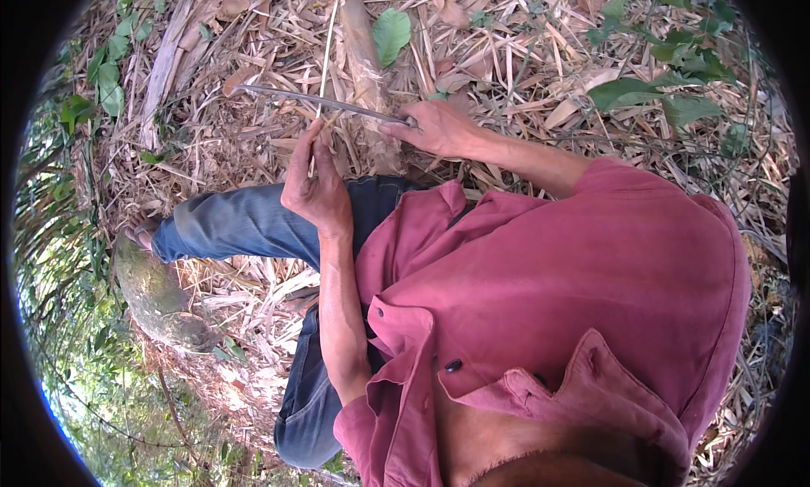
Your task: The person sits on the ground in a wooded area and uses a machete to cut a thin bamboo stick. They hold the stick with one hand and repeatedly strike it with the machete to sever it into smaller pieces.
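My right hand [437,128] is closed around the hidden handle of a long, narrow knife [287,94]. Its grey blade points left across a thin pale strip of split cane or bamboo [328,52]. The strip's lower end is pinched between the thumb and fingers of my left hand [319,186], and its upper part stretches away toward the far edge. Where they cross, blade and strip look close together; I cannot tell whether they touch. Beneath the knife, a short brown log [361,52] lies on the ground.
Dry shavings and leaf litter [498,56] cover the ground. My jeans-clad leg [245,221] is just beyond my left forearm. A mossy stone or stump [156,297] sits near my foot. Green leafy plants [666,94] grow at the far right, with more foliage left.
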